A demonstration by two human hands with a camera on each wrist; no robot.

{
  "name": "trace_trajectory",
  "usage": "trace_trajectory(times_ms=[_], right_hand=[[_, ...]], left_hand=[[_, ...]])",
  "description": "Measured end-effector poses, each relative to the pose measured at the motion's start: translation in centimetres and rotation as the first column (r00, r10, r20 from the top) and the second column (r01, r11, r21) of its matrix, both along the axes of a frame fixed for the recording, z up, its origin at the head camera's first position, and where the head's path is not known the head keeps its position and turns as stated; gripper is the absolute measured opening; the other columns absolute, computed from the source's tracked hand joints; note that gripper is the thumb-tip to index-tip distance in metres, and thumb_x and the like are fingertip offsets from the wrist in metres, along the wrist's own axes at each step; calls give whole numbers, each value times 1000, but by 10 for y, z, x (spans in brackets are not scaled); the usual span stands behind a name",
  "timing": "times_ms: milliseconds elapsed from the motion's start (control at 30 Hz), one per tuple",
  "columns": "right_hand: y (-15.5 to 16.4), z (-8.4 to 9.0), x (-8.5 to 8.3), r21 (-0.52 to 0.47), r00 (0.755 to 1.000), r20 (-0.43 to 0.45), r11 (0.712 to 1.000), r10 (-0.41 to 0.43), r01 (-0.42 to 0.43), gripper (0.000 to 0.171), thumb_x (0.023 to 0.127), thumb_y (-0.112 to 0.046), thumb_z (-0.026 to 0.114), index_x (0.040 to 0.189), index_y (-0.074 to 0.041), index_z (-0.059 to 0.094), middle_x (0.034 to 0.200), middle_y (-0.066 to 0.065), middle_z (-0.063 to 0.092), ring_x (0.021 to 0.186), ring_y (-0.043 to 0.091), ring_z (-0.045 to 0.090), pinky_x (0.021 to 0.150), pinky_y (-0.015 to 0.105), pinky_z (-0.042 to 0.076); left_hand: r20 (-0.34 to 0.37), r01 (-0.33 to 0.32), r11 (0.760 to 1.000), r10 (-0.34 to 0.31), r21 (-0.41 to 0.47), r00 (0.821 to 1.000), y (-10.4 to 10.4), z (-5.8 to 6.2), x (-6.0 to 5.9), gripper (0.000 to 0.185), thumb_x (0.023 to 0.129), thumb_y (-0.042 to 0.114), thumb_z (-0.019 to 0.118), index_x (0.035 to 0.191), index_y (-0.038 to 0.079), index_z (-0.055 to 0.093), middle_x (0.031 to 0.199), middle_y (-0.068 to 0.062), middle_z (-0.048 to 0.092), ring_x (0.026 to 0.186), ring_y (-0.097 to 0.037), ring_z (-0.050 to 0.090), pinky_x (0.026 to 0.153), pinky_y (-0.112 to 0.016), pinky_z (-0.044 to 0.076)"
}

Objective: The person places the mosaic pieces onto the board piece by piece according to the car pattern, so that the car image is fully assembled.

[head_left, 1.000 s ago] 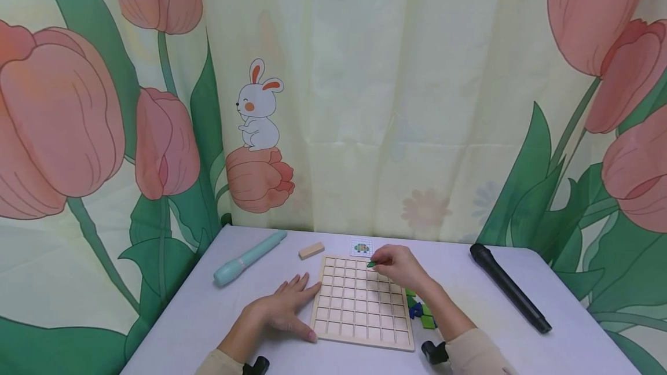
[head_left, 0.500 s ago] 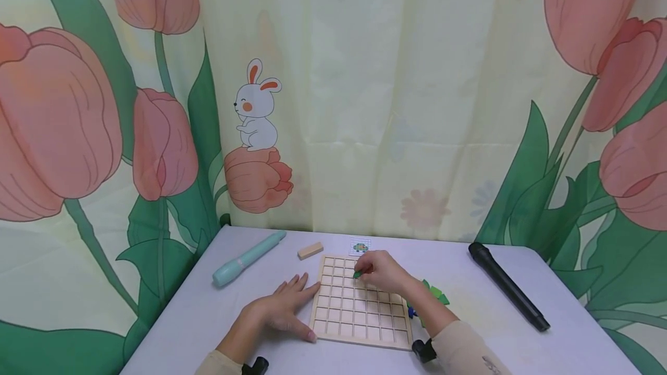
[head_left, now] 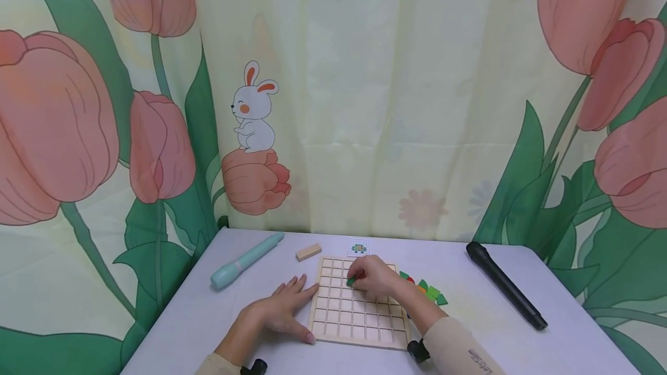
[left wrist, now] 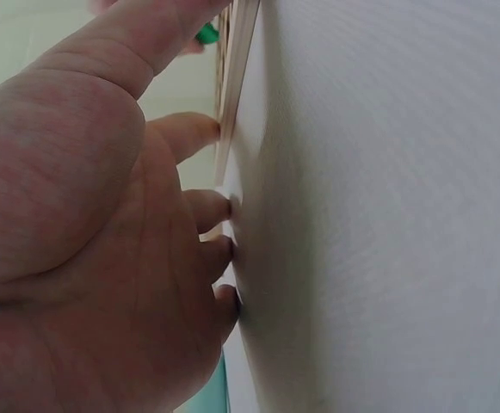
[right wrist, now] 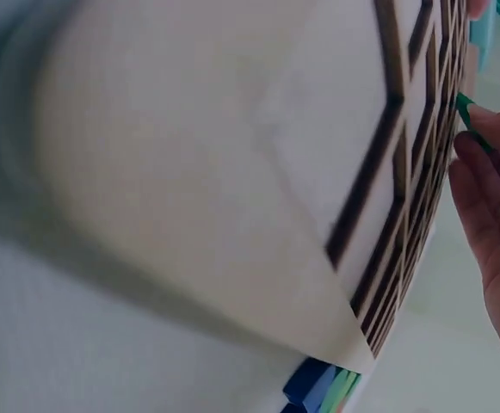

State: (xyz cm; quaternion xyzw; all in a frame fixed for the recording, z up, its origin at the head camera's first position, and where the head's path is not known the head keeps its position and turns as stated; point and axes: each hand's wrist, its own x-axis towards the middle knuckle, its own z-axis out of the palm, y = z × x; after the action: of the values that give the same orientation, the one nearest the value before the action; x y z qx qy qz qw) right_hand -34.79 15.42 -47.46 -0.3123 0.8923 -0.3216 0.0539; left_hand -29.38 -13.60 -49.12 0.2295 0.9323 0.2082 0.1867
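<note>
A wooden grid board (head_left: 341, 333) lies on the table with square compartments. My left hand (head_left: 281, 308) rests beside its left edge, fingers spread, thumb and index finger at the frame. In the left wrist view the left hand's (left wrist: 103, 224) fingertips meet the table and the board's side. My right hand (head_left: 376, 276) is over the board's upper middle, pinching a small green tile (head_left: 351, 282) between thumb and finger. The right wrist view has this green tile (right wrist: 465, 109) tilted at the grid; whether it touches a compartment floor I cannot tell.
Several loose green, red, orange and blue tiles (head_left: 433, 292) lie right of the board, partly behind the right forearm. A small pattern card (head_left: 359, 247) and a wooden block (head_left: 308, 252) lie beyond it. A teal stick (head_left: 247, 260) is at left, a black microphone-shaped object (head_left: 505, 285) at right.
My right hand has moved left and nearer over the board with the green tile, uncovering more loose tiles at the right. The left hand has stayed in place.
</note>
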Motion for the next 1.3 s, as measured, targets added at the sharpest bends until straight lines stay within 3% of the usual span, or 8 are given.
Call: trace_trajectory(times_ms=[533, 867, 1067, 1300], right_hand=[[-4, -4, 2, -18, 999, 40, 1000, -5, 6, 14, 91, 2, 75, 104, -3, 78, 99, 8, 77, 88, 14, 65, 76, 27, 55], [-7, -7, 0, 5, 999, -36, 1000, -1, 1, 10, 89, -1, 79, 98, -7, 79, 99, 3, 76, 93, 13, 67, 80, 28, 57], [-10, -8, 0, 23, 999, -23, 999, -32, 33, 10, 89, -3, 80, 96, -11, 80, 99, -2, 75, 94, 11, 65, 82, 28, 57], [-8, -4, 6, 15, 999, -7, 999, -47, 48, 11, 92, -8, 78, 104, -9, 79, 101, 0, 75, 91, 12, 63, 80, 29, 55]], left_hand=[[4, 8, 1000, -8, 8, 1000, 0, 1, 0, 114, 72, 67, 86, 164, 26, 32, 174, -19, 17, 162, -40, 9, 129, -63, 12], [-3, 17, 1000, -17, -2, 1000, -1, 3, 1, 113, 73, 66, 85, 165, 26, 32, 174, -19, 17, 162, -40, 10, 129, -63, 12], [-8, 21, 1000, -21, 0, 1000, -2, 1, -1, 113, 73, 67, 85, 165, 27, 32, 174, -19, 17, 162, -40, 10, 129, -63, 13], [-2, 20, 1000, -20, 0, 1000, -2, -2, -2, 114, 73, 68, 85, 165, 27, 32, 174, -19, 17, 162, -40, 10, 129, -63, 13]])
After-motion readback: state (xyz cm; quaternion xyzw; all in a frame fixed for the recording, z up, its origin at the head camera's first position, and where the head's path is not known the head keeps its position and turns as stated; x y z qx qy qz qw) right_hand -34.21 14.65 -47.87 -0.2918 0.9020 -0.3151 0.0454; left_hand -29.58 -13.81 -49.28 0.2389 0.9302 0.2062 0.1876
